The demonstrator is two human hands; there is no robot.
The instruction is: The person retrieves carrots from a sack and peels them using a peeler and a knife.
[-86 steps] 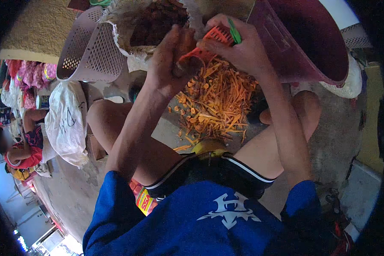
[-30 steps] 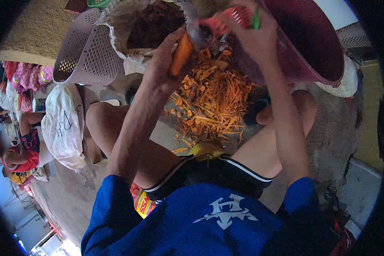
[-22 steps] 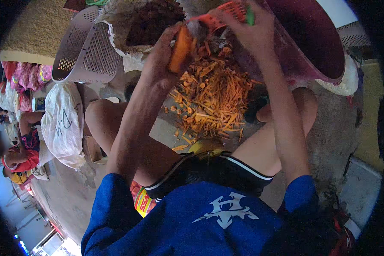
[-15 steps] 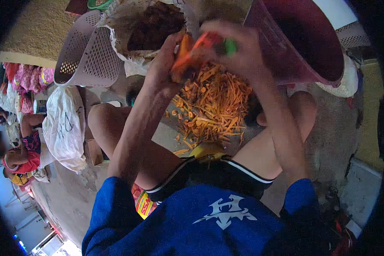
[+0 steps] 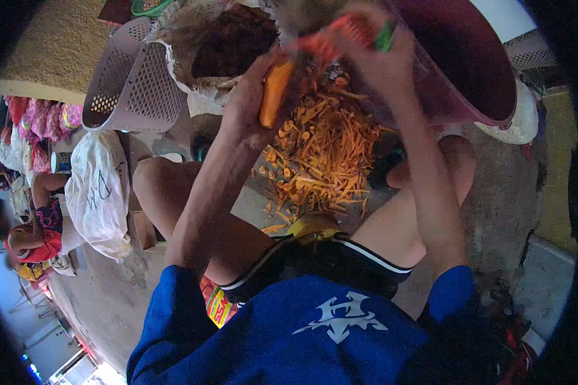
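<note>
My left hand (image 5: 245, 96) is closed round a thick orange carrot (image 5: 277, 93), peeled bright on the side that shows. To its right my right hand (image 5: 388, 64) grips a red-and-green hand tool (image 5: 385, 36). Motion smears the tool, so its blade does not show; it looks like a peeler. Its red part stretches leftward to near the carrot's far end, and I cannot tell whether they touch. Under both hands, a heap of orange peelings and cut ends (image 5: 327, 154) lies on the floor between my legs.
An opened sack (image 5: 180, 74) of dark brown contents stands beyond my left hand, beside a grey perforated basket (image 5: 154, 90). A large purple tub (image 5: 424, 90) leans close by my right forearm. A yellow rounded object (image 5: 311, 224) sits before me. Left are a tied white sack (image 5: 96, 192) and a seated person (image 5: 35, 237).
My right hand has moved right and away from me with the red-and-green tool. The carrot in my left hand now shows more of its length and stands more upright.
</note>
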